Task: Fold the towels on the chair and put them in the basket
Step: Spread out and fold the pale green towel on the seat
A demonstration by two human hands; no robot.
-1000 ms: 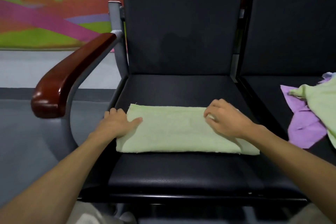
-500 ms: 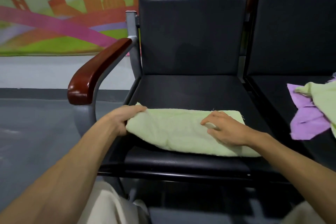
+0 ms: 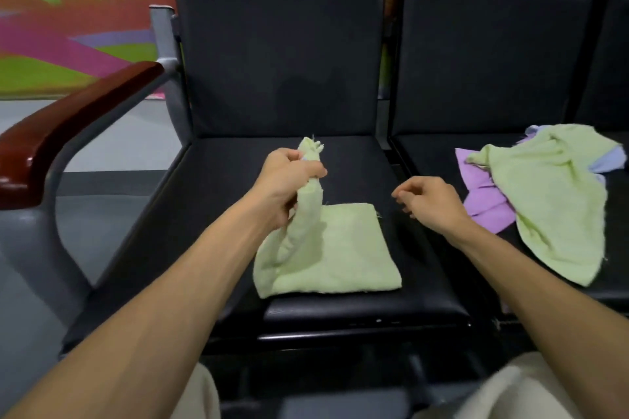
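A light green towel [image 3: 343, 255] lies partly folded on the black seat [image 3: 218, 214] in front of me. My left hand [image 3: 289, 180] grips its left end and holds it raised above the seat, bunched, over the flat right part. My right hand [image 3: 432, 201] hovers just right of the towel with fingers loosely curled and nothing in it. On the neighbouring seat [image 3: 442, 153] to the right lies a heap of unfolded towels: a green one [image 3: 551, 201] on top, a purple one [image 3: 483, 197] and a pale blue one [image 3: 609, 160] beneath. No basket is in view.
A dark red wooden armrest [image 3: 68, 126] on a grey metal frame [image 3: 44, 235] borders the seat on the left. Black backrests [image 3: 282, 58] rise behind both seats. A colourful wall panel [image 3: 68, 17] and grey floor [image 3: 102, 153] lie to the left.
My left hand has lifted the towel's left end and carried it rightward over the rest. My right hand has come off the towel and moved to its right side.
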